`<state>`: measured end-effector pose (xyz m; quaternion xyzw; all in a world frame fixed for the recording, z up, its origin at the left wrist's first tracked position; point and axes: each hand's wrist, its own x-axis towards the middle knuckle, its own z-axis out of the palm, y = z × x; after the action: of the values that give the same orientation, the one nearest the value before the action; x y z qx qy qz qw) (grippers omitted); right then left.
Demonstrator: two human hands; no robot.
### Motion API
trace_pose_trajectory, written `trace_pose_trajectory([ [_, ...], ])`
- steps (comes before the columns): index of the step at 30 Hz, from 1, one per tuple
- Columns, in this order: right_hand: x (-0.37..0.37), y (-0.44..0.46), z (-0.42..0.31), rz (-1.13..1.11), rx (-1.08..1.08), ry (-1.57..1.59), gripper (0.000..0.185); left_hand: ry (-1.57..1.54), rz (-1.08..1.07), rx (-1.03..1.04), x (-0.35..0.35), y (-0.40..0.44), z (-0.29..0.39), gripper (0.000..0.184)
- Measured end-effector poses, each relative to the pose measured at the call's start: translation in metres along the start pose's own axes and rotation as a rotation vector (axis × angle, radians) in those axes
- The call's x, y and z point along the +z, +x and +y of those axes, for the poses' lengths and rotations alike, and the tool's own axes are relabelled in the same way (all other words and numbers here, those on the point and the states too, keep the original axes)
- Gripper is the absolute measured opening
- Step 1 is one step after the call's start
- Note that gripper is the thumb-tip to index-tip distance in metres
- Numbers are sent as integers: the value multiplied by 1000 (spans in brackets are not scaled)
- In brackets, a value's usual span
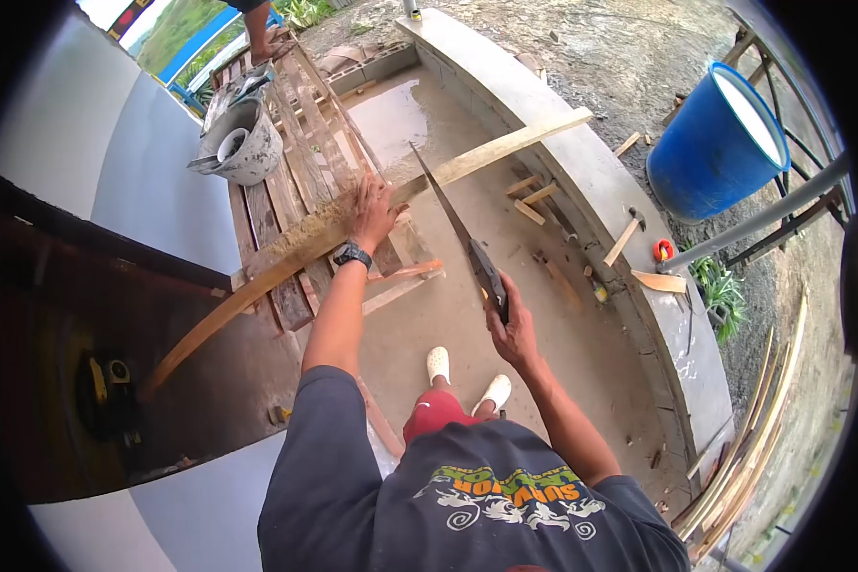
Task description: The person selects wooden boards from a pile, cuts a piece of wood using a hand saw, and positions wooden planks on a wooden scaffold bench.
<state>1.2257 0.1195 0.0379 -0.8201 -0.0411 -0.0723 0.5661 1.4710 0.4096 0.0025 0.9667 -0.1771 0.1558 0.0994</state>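
Observation:
A long wooden board (305, 250) lies across the slatted wooden platform (300, 162) and reaches to the concrete ledge on the right. My left hand (374, 215) presses on the board near its middle, fingers spread, a dark watch on the wrist. In my right hand (511, 322) is the dark handle of a handsaw (456, 221), fingers wrapped round it. The saw's blade points up and away, its tip close to the near edge of the board, right of my left hand. Whether blade and board touch is unclear.
A cement-stained bucket (243, 143) stands on the platform. Another person's foot (265, 46) is at its far end. On the ledge (582, 157) lie a hammer (623, 236) and an orange tape roll (663, 250). A blue barrel (705, 143) and wood strips (758, 439) are at right.

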Motion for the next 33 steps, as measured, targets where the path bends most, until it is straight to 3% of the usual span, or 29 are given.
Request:
trace_pose_trajectory([
  [1, -1, 1, 2, -12, 28, 29, 61, -1, -8, -10, 4, -1, -7, 61],
  [3, -2, 5, -8, -24, 68, 57, 61, 86, 69, 219, 7, 0, -23, 53],
  [9, -3, 7, -19, -54, 210, 41, 56, 79, 61, 274, 2, -11, -51, 50],
  [12, -1, 9, -24, -66, 110, -91, 58, 65, 46, 310, -2, -10, -57, 52],
  [16, 3, 11, -22, -45, 102, -1, 58, 8, -21, 236, -3, -11, -51, 46],
  [24, 20, -7, 22, 4, 168, 111, 56, -78, -64, -66, 14, 5, -26, 58],
  [27, 25, -10, 39, -2, 113, 83, 56, -67, 116, -150, 25, 8, -19, 41],
  [33, 16, -1, 24, -4, 101, 4, 58, -26, 200, -132, 50, 16, -15, 24],
])
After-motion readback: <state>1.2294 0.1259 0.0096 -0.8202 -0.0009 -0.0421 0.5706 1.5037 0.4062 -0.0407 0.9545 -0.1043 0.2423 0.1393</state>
